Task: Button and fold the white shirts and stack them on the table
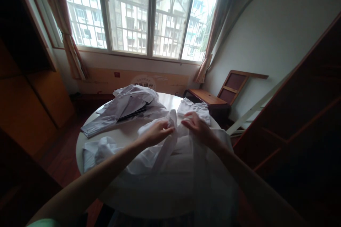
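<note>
A thin white shirt [170,159] lies spread over the near side of the table, its lower part falling into shadow. My left hand [158,132] pinches one edge of it near the raised collar, thumb against the fingers. Opposite, my right hand [196,126] has its fingers bent around the other edge, and the cloth hangs down below it. A small gap separates the two hands. Just beyond my right hand is a folded white garment [195,108]. Left of my left forearm sits another folded pale shirt [92,154].
A heap of white and grey shirts [135,99] with a dark strip covers the far left of the round white table [81,142]. Behind it stand a long printed cardboard box [103,78] and the window. A wooden bench [206,96] and a white ladder [253,113] are at right.
</note>
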`<action>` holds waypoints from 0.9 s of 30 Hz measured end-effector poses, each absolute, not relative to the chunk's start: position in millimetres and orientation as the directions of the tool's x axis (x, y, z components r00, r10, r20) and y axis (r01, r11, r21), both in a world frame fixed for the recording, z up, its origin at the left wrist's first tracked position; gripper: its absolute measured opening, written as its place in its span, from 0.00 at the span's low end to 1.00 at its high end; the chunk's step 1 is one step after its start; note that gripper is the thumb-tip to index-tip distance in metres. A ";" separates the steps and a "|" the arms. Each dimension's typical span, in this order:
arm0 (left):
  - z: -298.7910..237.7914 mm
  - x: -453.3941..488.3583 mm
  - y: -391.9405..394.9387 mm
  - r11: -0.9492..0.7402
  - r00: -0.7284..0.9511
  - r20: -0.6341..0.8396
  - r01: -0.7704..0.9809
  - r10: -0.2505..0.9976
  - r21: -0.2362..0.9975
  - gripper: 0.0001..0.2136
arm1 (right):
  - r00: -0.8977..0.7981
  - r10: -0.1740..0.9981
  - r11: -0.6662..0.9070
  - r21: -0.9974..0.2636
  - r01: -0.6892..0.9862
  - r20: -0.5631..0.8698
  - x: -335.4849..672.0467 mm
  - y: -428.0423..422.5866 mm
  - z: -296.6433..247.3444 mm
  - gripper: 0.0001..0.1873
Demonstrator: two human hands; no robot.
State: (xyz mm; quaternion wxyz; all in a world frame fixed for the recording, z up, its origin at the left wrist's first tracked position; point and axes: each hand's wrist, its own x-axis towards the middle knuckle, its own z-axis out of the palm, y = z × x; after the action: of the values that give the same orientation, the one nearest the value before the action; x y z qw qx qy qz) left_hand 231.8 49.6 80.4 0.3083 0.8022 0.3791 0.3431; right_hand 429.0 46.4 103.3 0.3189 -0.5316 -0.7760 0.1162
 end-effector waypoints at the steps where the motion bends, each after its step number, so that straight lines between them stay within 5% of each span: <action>1: 83.4 233.7 44.5 -0.599 0.552 0.352 0.367 0.756 0.712 0.12 | -0.327 0.891 0.449 -0.509 0.734 0.315 422.1 46.8 97.1 0.16; 5: 85.5 218.6 42.2 -0.726 0.750 0.338 0.264 0.569 0.635 0.15 | -0.487 0.838 0.543 -0.473 0.694 0.246 416.5 55.6 70.7 0.11; 11: 45.8 147.0 97.5 -0.563 0.389 0.408 0.591 0.826 0.577 0.20 | -0.319 0.882 0.470 -0.640 0.607 0.345 436.5 67.7 33.2 0.10; 13: 30.1 132.9 106.7 -0.464 0.337 0.319 0.639 0.886 0.613 0.25 | -0.274 0.888 0.458 -0.642 0.615 0.370 436.5 67.2 22.2 0.09; 20: 17.4 143.8 80.9 -0.419 0.660 0.069 0.390 0.748 0.820 0.21 | -0.277 0.892 0.441 -0.553 0.707 0.357 425.9 61.8 -0.2 0.09; 27: 31.3 159.9 46.3 -0.580 0.726 0.163 0.371 0.668 0.725 0.14 | -0.121 0.918 0.388 -0.796 0.465 0.377 438.4 62.8 9.2 0.18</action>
State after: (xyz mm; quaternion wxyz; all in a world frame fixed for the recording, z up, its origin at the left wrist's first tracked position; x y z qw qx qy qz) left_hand 159.9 46.3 31.3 0.3453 0.8624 0.3014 0.2150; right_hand 438.4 62.8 9.2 0.4452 -0.4912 -0.7041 0.2546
